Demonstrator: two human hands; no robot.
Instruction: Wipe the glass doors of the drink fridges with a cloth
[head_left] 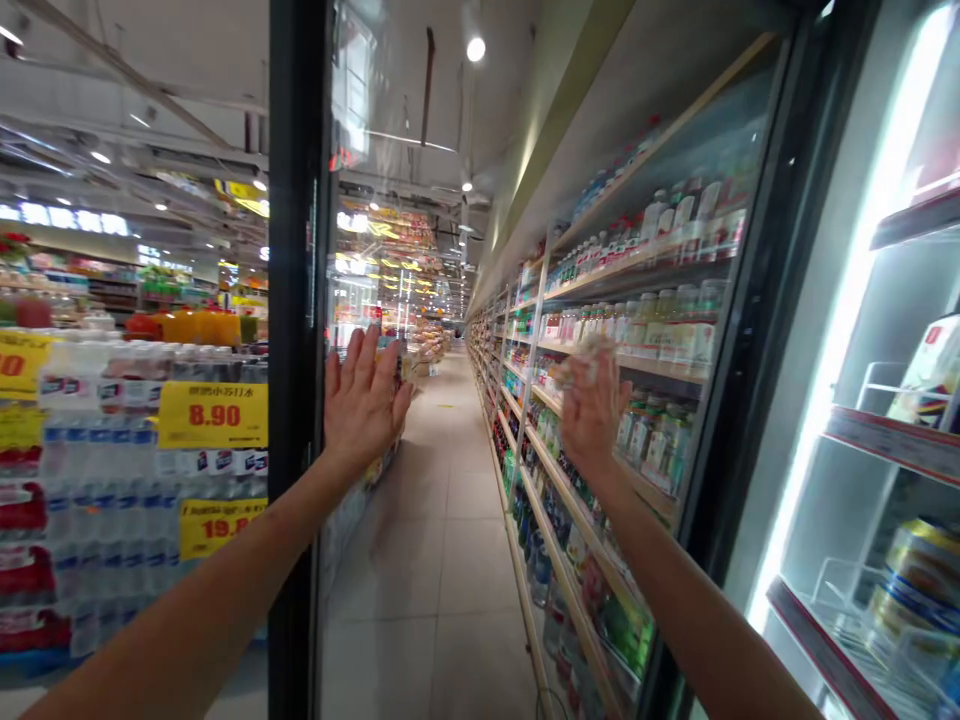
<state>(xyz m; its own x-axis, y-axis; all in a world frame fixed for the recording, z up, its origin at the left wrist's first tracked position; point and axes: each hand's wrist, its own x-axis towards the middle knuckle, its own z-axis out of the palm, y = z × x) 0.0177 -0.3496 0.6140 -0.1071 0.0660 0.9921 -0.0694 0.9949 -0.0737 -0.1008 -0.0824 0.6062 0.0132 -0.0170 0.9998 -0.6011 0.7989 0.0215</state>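
Note:
A tall glass door (427, 640) with a black frame (291, 250) stands swung out in front of me. My left hand (364, 400) lies flat on the glass near the frame's left side, fingers stretched and a little apart. Farther right, my right hand (591, 420) is raised to the pane, smeared by motion. It presses a crumpled whitish cloth (598, 358) against the glass. The cloth's edges are blurred, and part of it is hidden by the fingers. Shelves of bottles and an aisle show in or through the pane behind both hands.
To the right is a lit cooler with wire-fronted shelves (892, 440), holding cans (926, 575) and a carton (930, 365). Stacked packs of bottled water (112, 500) with yellow price signs (214, 415) stand left of the door.

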